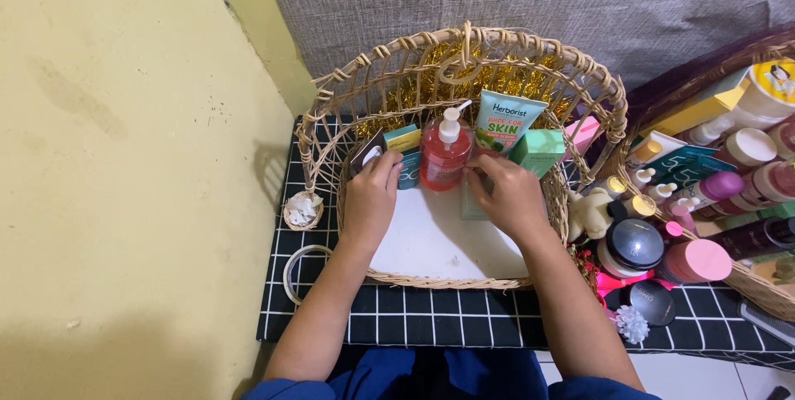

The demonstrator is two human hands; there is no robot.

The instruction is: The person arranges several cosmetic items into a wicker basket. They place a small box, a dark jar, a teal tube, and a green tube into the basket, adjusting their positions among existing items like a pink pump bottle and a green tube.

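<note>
A wicker basket [431, 281] with a tall arched back and a white floor stands on a black grid-patterned cloth. Inside it stand a red pump bottle [444, 160], a white and green tube [503, 122], a green box [538, 151] and a teal and yellow box [404, 142]. My left hand [370, 199] rests on a dark box with a white item [367, 155] at the basket's left side. My right hand [512, 195] touches the right side of the red bottle, over a flat pale green item lying on the basket floor.
A second basket [749, 280] at the right holds many bottles, jars and boxes. Round jars [631, 244], a small plush toy [590, 214] and a dark compact [652, 301] lie between the baskets. A small wicker cup [302, 211] and a ring [291, 272] sit at the left, by a yellow wall.
</note>
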